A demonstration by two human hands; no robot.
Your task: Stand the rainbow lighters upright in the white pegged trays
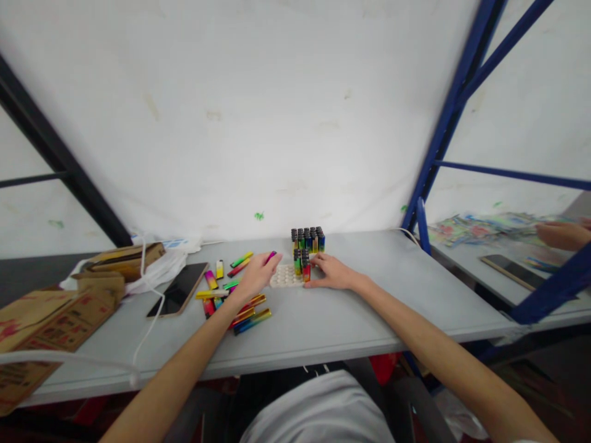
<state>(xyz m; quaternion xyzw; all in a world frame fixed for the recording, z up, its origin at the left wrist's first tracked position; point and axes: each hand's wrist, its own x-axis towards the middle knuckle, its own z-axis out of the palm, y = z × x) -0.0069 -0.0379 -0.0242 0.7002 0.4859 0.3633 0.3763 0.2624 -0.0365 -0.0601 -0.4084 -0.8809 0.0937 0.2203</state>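
My left hand [255, 276] is closed on a purple lighter [271, 256], raised over the left end of a white tray with rows of round holes [285, 277]. On the tray's right part several lighters [301, 266] stand upright, green and red ones showing. My right hand [333, 272] grips the tray's right end beside them, thumb at the near side and fingers at the far side. Behind the tray stands a tight block of upright lighters with black tops [308, 240]. To the left, loose coloured lighters [253, 321] lie scattered, some hidden beneath my left forearm.
A phone [179, 289] lies left of the loose lighters, near a white cable [150, 332] and opened cardboard boxes [60, 320]. A blue metal frame [438, 135] rises at the right. Beyond it are another phone [512, 272] and another person's hand [561, 235].
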